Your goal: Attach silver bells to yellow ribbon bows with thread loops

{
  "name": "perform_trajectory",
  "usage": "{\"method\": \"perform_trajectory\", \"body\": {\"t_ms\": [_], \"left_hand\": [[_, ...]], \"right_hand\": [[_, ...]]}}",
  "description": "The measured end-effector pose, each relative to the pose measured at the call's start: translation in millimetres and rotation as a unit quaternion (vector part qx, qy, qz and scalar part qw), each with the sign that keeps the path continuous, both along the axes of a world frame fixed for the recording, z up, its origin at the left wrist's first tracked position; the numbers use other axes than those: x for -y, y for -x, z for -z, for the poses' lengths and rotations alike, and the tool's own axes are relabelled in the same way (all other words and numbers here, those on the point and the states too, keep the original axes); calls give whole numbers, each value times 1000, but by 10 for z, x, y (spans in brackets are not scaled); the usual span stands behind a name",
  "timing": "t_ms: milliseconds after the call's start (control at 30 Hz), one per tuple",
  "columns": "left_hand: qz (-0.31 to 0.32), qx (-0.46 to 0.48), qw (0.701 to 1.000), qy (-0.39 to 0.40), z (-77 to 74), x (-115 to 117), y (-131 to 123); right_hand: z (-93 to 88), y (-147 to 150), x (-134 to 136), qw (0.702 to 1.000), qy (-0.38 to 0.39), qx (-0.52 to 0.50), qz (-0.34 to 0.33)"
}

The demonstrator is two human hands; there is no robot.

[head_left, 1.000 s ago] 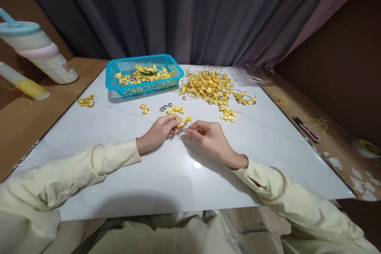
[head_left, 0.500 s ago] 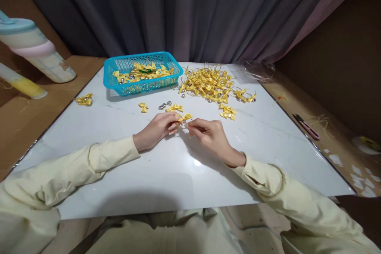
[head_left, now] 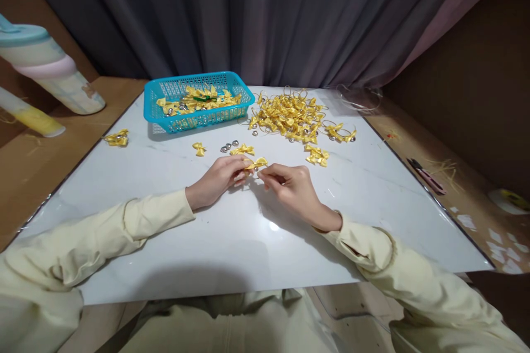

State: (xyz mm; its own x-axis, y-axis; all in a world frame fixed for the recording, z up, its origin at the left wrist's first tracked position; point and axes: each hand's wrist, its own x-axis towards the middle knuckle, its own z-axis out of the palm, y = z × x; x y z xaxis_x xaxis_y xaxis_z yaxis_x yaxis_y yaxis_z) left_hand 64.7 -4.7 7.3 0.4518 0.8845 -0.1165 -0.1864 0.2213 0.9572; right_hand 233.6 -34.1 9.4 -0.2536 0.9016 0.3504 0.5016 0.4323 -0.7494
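Note:
My left hand (head_left: 219, 177) and my right hand (head_left: 290, 187) meet over the middle of the white table (head_left: 174, 220). Both pinch one small yellow ribbon bow (head_left: 256, 163) between their fingertips, the left on its left end, the right just below its right end. Whatever else the right fingertips hold is too small to make out. A loose bow (head_left: 242, 150) and a few silver beads (head_left: 229, 147) lie just beyond the hands.
A blue basket (head_left: 159, 114) with yellow bows stands at the back left. A big heap of bows with wire loops (head_left: 290, 116) lies behind the hands. Single bows (head_left: 200, 148) (head_left: 117, 138) lie to the left. Bottles (head_left: 53, 74) stand far left, scissors (head_left: 426, 176) lie right.
Both hands stay pinched on the same bow and have shifted only slightly; the view dropped a little after the earliest frame. Nothing was picked up or put down.

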Motion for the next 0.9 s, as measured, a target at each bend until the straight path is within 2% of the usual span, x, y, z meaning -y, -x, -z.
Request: {"method": "perform_trajectory", "body": {"t_ms": [400, 767, 900], "left_hand": [[-4, -9, 1000, -11, -14, 6, -4], [0, 42, 997, 68, -14, 8, -11], [0, 36, 997, 70, -25, -2, -13]], "right_hand": [[4, -3, -4, 1000, 9, -3, 1], [26, -7, -11, 1000, -27, 8, -1], [24, 2, -1, 999, -32, 6, 4]]}}
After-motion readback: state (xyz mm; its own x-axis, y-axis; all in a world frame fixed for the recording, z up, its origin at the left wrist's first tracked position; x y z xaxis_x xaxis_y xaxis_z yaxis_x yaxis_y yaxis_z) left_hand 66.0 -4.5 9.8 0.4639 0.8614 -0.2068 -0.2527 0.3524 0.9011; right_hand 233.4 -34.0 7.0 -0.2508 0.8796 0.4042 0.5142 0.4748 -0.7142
